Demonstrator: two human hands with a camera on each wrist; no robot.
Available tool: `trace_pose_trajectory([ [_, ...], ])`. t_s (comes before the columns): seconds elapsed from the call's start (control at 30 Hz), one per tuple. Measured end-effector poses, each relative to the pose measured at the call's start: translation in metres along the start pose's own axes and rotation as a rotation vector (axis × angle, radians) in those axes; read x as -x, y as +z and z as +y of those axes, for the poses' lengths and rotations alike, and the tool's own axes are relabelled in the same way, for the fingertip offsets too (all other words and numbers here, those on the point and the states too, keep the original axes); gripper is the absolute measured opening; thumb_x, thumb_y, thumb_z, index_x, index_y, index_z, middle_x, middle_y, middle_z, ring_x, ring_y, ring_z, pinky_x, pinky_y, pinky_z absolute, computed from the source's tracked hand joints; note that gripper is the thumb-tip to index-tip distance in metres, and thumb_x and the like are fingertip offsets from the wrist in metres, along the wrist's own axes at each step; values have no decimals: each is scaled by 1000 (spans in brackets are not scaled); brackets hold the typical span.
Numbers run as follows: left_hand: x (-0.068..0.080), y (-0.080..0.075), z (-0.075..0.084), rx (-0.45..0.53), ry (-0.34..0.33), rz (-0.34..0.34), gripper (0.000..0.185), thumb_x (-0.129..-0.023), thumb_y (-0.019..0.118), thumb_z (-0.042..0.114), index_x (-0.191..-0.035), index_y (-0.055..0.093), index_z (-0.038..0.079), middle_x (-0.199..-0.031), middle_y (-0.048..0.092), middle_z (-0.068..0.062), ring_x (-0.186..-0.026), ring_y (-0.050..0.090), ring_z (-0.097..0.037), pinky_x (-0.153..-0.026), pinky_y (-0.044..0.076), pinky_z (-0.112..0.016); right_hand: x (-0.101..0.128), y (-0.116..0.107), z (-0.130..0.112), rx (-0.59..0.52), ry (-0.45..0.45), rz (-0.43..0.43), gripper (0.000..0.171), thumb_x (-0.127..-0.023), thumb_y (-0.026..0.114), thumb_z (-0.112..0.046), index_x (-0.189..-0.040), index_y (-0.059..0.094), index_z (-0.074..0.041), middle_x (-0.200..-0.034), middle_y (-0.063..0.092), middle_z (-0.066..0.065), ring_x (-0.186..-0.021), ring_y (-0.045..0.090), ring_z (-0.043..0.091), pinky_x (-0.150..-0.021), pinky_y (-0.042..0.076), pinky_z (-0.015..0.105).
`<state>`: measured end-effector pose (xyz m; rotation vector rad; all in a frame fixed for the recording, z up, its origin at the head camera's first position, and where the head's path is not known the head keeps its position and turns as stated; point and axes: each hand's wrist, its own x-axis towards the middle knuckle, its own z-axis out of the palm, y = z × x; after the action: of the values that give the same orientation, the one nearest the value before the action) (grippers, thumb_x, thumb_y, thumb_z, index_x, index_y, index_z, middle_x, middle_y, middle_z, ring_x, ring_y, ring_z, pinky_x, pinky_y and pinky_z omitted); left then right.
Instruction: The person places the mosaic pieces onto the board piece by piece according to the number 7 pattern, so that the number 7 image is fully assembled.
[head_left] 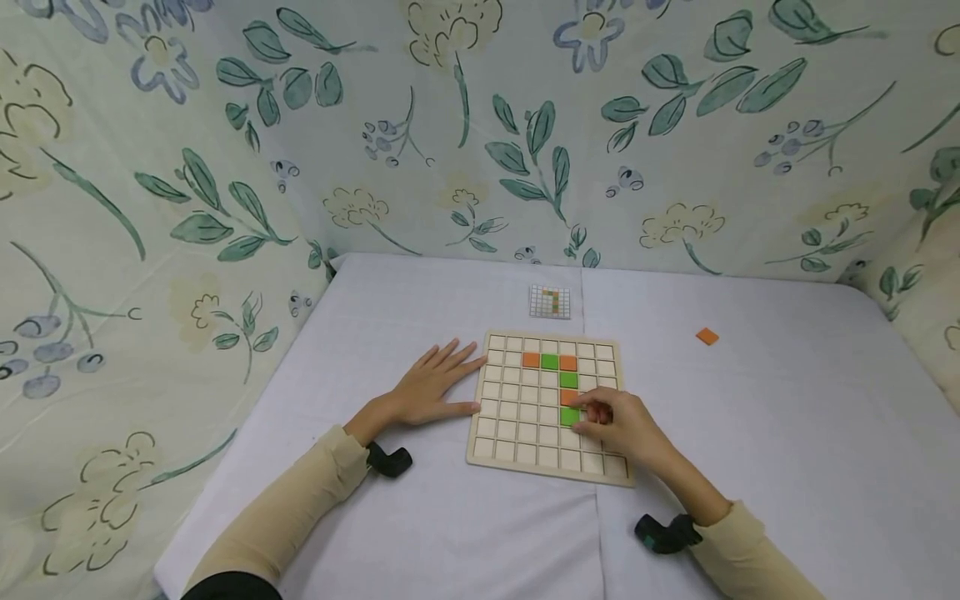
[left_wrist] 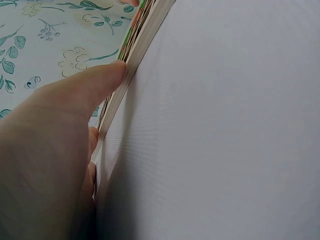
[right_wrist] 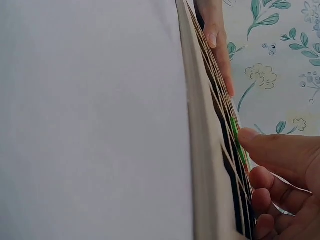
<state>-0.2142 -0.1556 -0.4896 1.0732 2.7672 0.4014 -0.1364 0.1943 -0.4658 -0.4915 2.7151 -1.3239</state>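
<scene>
Seen from the head camera near the front edge of the white-covered desk [head_left: 450, 517]: two cream sleeves, and a square pale wooden grid board [head_left: 517, 425] lying flat at the desk's middle, edges roughly parallel to the desk's. Right hand [head_left: 618, 425] curled over the board's right half, fingertips pressed on a green square tile [head_left: 570, 416] seated in a cell; whether pinched or merely pressed, cannot tell. Above it, running away from the person: an orange tile [head_left: 567, 397], partly hidden by the fingers, then another green tile [head_left: 568, 379], then a top row of orange, green, orange [head_left: 549, 362], the whole forming an upside-down L with its long stroke pointing toward the front edge. Left hand [head_left: 435, 387] flat and relaxed on the cloth, fingers spread, thumb touching the board's left edge.

Shown only by the wrist cameras: the board's thin layered side, the left thumb [left_wrist: 92, 85] against it, the right fingers [right_wrist: 272, 150] on a green sliver.

Shown only overhead, farther back: a small printed pattern card [head_left: 550, 302] beyond the board, a loose orange tile [head_left: 707, 337] toward the right edge, floral curtain [head_left: 480, 125] behind.
</scene>
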Motion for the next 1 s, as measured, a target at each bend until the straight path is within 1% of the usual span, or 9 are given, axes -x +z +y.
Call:
trace_pose_trajectory([
  [0.13, 0, 0, 0, -4, 0, 2, 83, -94, 41, 73, -161, 15, 31, -167, 4, 3, -152, -3, -26, -120, -1, -51, -1, -6, 2, -45, -8, -7, 27, -84, 81, -9, -109, 74, -4, -76, 56, -1, -68, 49, 13, -57, 41, 22],
  [0.23, 0, 0, 0, -1, -2, 4, 84, -94, 41, 73, -161, 16, 31, -167, 5, 3, -152, -4, -26, -120, -1, -51, 0, -13, 3, -90, -40, -26, 27, -85, 80, -11, -110, 73, -4, -77, 57, 0, -68, 50, 13, -59, 43, 23],
  [0.3, 0, 0, 0, 3, -3, 5, 84, -94, 41, 73, -161, 17, 30, -167, 5, 3, -152, -3, -26, -120, -1, -51, 0, -19, 4, -105, -64, -30, 28, -86, 80, -12, -111, 73, -3, -77, 57, 1, -69, 51, 14, -60, 45, 23],
  [0.37, 0, 0, 0, 5, -4, 5, 84, -93, 41, 73, -161, 17, 30, -167, 5, 3, -152, -3, -26, -120, -2, -51, 1, -26, 6, -106, -67, -22, 29, -87, 79, -13, -113, 73, -3, -78, 58, 1, -70, 52, 15, -62, 46, 24],
  [0.57, 0, 0, 1, 2, 3, 11, 84, -93, 41, 73, -161, 17, 30, -167, 6, 2, -152, -2, -27, -119, 0, -52, 3, -50, 16, -56, 4, 52, 31, -88, 78, -14, -115, 72, -1, -80, 58, 4, -73, 52, 17, -62, 46, 24],
  [0.87, 1, -2, 2, 16, 0, 8, 83, -94, 43, 72, -161, 17, 30, -167, 6, 2, -152, -3, -26, -119, -1, -52, 6, -84, 40, 20, 78, 164, 35, -90, 77, -20, -118, 70, 1, -87, 56, 10, -71, 51, 17, -54, 43, 24],
  [1.0, 0, -1, 1, 7, 0, 5, 84, -93, 41, 74, -161, 17, 31, -167, 5, 3, -152, -3, -26, -120, 0, -52, 7, -99, 53, 37, 130, 212, 40, -92, 75, -26, -120, 69, 1, -90, 57, 9, -73, 51, 14, -51, 41, 24],
])
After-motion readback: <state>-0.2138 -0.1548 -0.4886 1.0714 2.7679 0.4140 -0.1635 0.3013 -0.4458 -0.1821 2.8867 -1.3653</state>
